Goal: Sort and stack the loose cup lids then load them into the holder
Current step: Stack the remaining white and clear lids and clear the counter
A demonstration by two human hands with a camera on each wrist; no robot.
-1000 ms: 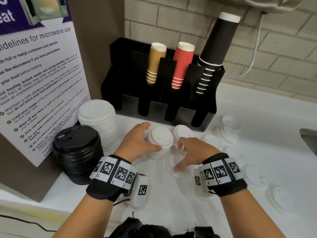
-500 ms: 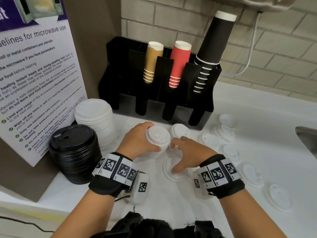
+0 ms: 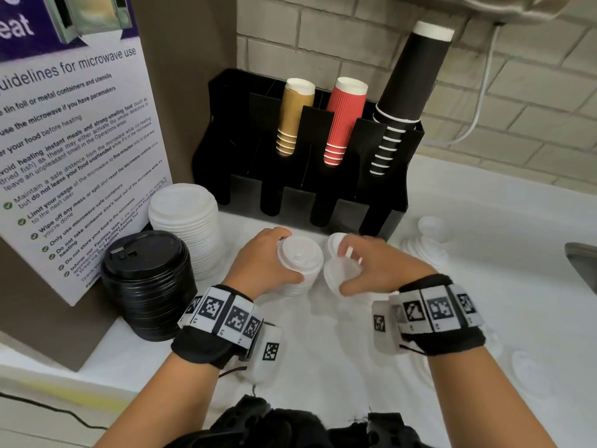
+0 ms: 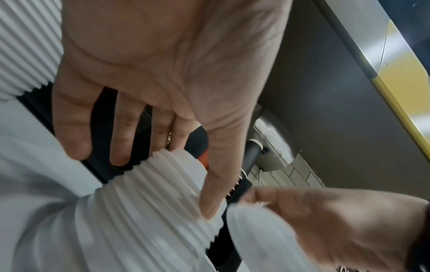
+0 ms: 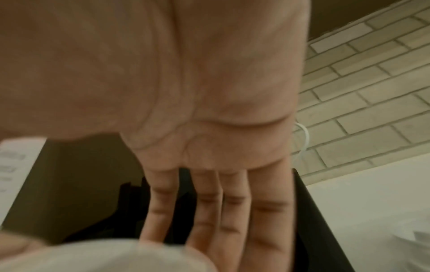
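My left hand (image 3: pixel 263 265) curls its fingers (image 4: pixel 72 128) round a small stack of white lids (image 3: pixel 298 265) standing on the table (image 3: pixel 484 253); my right hand (image 3: pixel 381 270) pinches one loose lid (image 3: pixel 342 278) by its rim, just beside the stack at its 3 o'clock; stacking judged partly done. Sorted piles at 9 o'clock: wide white lids (image 3: pixel 187 221), black lids (image 3: pixel 145 273). Loose lids (image 3: pixel 426 244) remain at 3 o'clock; more lie scattered toward 4 o'clock. The black holder (image 3: pixel 300 189) at 12 o'clock shows cups only; loading not yet begun.
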